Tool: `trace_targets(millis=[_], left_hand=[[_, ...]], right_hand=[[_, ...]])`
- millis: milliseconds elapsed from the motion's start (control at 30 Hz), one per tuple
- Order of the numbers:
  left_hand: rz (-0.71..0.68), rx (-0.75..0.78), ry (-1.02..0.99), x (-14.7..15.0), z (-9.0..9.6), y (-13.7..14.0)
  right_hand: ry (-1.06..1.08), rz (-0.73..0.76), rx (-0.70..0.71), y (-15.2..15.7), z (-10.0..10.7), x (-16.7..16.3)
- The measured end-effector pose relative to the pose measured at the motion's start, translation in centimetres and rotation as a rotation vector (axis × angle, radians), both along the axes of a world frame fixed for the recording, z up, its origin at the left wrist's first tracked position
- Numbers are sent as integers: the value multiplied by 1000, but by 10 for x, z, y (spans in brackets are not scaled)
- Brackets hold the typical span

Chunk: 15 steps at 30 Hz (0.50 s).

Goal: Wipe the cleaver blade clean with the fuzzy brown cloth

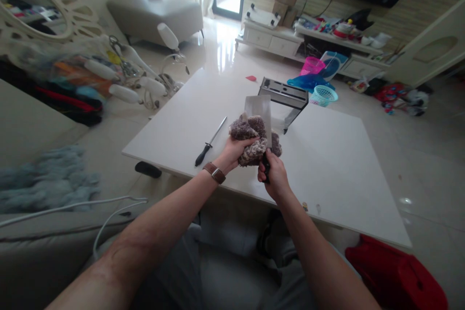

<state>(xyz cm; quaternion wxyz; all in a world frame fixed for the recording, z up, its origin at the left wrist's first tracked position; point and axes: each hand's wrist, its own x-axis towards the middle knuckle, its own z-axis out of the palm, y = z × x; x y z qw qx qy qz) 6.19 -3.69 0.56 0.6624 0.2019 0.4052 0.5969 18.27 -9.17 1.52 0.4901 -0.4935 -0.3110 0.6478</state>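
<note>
While both forearms reach up from the bottom of the frame, the work sits at frame centre, above the near edge of the table.

Right hand: right hand (275, 178), just below centre, is closed round the dark handle of a cleaver (258, 108); the broad blade stands upright, flat side to the camera.

Left hand: left hand (232, 150), with a brown watch strap at the wrist, has its fingers curled into a fuzzy cloth (254, 139), brown and cream, bunched against the lower part of the blade.

Step in hand: by the look of it, wiping the blade; the cloth wraps the steel near the handle, both held above the white table (337, 164).

Next move calls for: likely a stroke of the cloth up the flat, fingers kept off the edge, the handle held steady. A judgement only.

Middle distance: a sharpening steel (210, 141) lies on the table left of the hands, well apart; a dark knife block (285, 97) stands just behind the cleaver.

Far: a teal basket (323, 95) on the floor beyond the table, upper right of centre.

Hard to make out: the blade's lower part is hidden by cloth; which side bears the cutting edge, I cannot tell. Upper left clutter is blurred.
</note>
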Motion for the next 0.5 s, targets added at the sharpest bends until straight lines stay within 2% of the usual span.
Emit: trace_targets(millis=[233, 333, 433, 500], left_hand=[[157, 34, -73, -43, -2, 30], [0, 0, -153, -54, 1, 33], [-198, -60, -189, -48, 4, 25], [-207, -87, -178, -38, 4, 21]], right_hand=[[19, 89, 13, -4, 1, 1], [18, 136, 6, -6, 1, 1], [-26, 163, 15, -7, 0, 0], [-59, 171, 19, -7, -1, -1]])
